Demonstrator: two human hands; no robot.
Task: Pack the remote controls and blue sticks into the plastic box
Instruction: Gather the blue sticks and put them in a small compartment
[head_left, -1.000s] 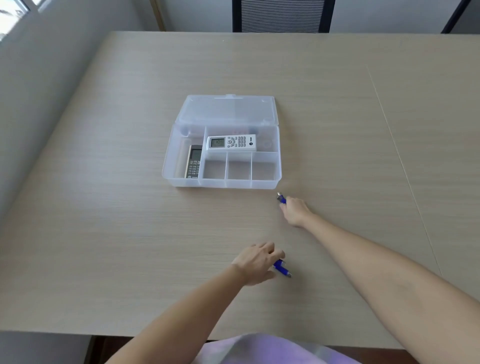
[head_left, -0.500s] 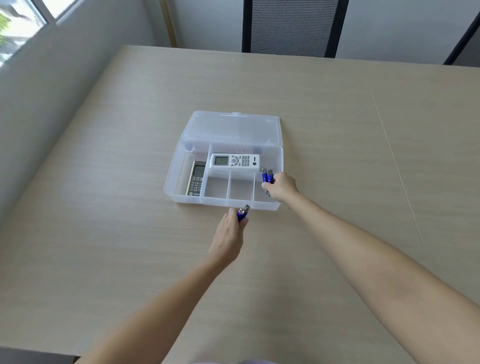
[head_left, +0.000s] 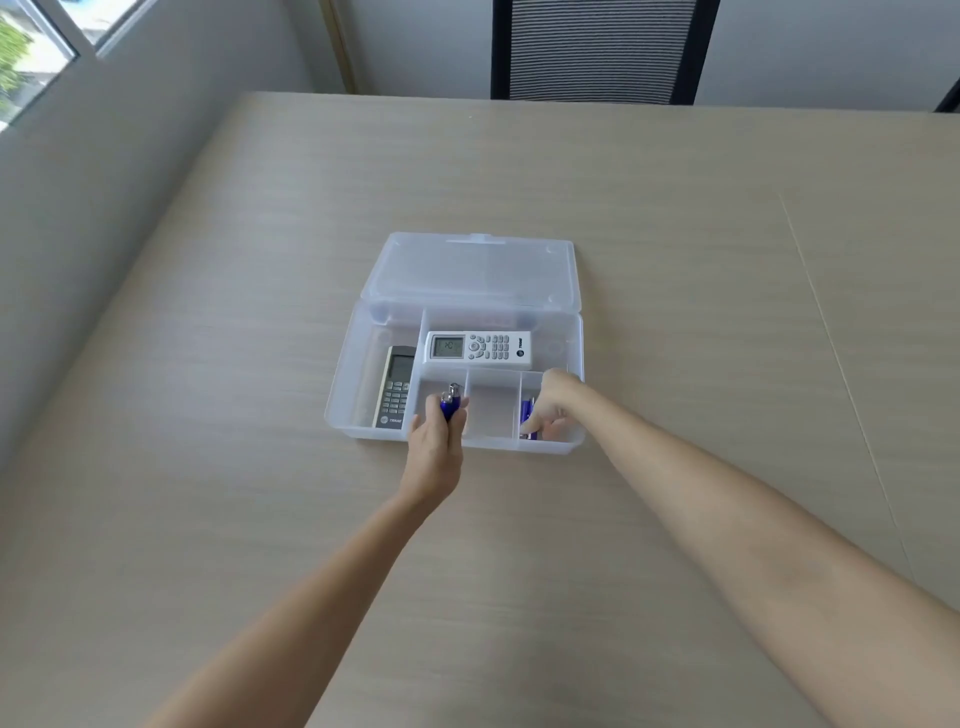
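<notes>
A clear plastic box (head_left: 343, 384) lies open on the table, its lid (head_left: 472, 270) folded back. A white remote (head_left: 478, 347) lies in the long rear compartment. A dark remote (head_left: 396, 387) lies in the left compartment. My left hand (head_left: 436, 441) grips a blue stick (head_left: 450, 403) with a silver tip, held over the front-left small compartment. My right hand (head_left: 556, 402) reaches into the front-right small compartment, fingers on the blue sticks (head_left: 527, 413) there. Whether they rest on the bottom I cannot tell.
The box sits mid-table on a pale wooden table (head_left: 675, 234). A black striped chair (head_left: 602, 49) stands behind the far edge. A grey wall and window (head_left: 47, 57) run along the left side. The middle small compartment (head_left: 491, 402) holds nothing.
Both hands picked blue sticks off the table and carried them forward to the box. My right hand has lowered into the front-right compartment; my left hand has come over the front-left one.
</notes>
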